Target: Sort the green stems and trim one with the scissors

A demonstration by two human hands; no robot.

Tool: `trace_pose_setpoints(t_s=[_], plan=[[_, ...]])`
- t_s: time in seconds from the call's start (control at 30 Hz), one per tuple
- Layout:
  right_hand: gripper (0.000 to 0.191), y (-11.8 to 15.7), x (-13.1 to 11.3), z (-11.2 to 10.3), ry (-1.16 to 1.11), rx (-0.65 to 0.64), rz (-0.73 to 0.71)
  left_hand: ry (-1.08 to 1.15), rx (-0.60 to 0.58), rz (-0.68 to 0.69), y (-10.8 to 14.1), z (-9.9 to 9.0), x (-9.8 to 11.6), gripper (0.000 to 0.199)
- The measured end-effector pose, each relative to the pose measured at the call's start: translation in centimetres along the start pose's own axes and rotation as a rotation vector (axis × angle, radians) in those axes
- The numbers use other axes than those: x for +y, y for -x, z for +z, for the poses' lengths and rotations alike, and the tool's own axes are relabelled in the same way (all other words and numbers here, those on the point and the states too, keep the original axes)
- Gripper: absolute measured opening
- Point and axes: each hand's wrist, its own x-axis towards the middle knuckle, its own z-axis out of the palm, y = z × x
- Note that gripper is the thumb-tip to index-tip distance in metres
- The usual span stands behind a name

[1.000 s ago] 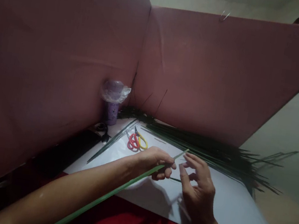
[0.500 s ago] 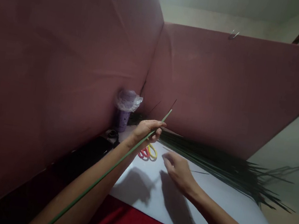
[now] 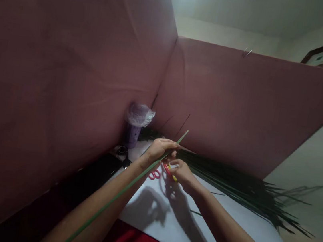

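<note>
A long green leaf strip (image 3: 120, 191) is pinched in my left hand (image 3: 161, 148). It slants down along my left forearm, and its pale tip sticks out past my fingers. Just to the right and a little lower, my right hand (image 3: 182, 172) is closed on the red and yellow handles of scissors (image 3: 167, 169); their blades are hard to make out near my left hand. Pinkish-red scissor handles (image 3: 155, 174) lie on the white tabletop (image 3: 150, 198), beneath my left wrist.
A bundle of long green leaves (image 3: 231, 184) lies along the back right of the table. A purple cup (image 3: 133, 135) with clear plastic over it stands in the corner. Dark pink partitions (image 3: 227, 106) rise behind and at left. A short green piece (image 3: 196, 213) lies near my right forearm.
My right hand has moved left and taken hold of the red and yellow scissor handles, which lay on the table before. My left hand still pinches the leaf strip. The camera view has tilted slightly.
</note>
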Motion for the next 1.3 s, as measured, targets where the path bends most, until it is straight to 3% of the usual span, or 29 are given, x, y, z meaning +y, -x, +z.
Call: trace_pose_setpoints(t_s=[0.17, 0.23, 0.4, 0.57, 0.73, 0.87, 1.03, 1.17, 1.3], plan=[[0.050, 8.7, 1.9, -5.5, -0.150, 0.054, 0.084, -0.049, -0.075, -0.044, 0.4, 1.2, -1.4, 0.014], [0.051, 11.8, 2.6, -7.5, -0.350, 0.060, 0.072, -0.063, -0.121, -0.071, 0.7, 2.3, -2.3, 0.013], [0.053, 16.8, 3.6, -10.0, -0.336, 0.092, 0.025, -0.114, -0.253, -0.169, 1.8, 6.0, -3.6, 0.012], [0.038, 18.8, 3.4, -10.0, -0.266, 0.247, 0.089, -0.172, -0.386, -0.232, 2.6, 10.6, -3.6, 0.011], [0.051, 20.4, 2.4, -11.3, -0.394, 0.343, 0.023, -0.220, -0.501, -0.268, 3.0, 14.6, -4.6, 0.010], [0.061, 22.6, 3.1, -13.3, -0.348, 0.315, 0.034, -0.215, -0.560, -0.259, 2.7, 16.9, -5.5, 0.010], [0.060, 24.9, 4.6, -14.8, -0.406, 0.438, 0.026, -0.206, -0.601, -0.227, 2.3, 19.7, -6.7, 0.008], [0.059, 25.8, 4.5, -15.2, -0.451, 0.463, 0.006, -0.213, -0.658, -0.246, 2.6, 22.3, -8.2, 0.009], [0.055, 26.4, 4.7, -15.6, -0.440, 0.567, -0.037, -0.188, -0.700, -0.276, 3.2, 24.3, -9.8, 0.009]])
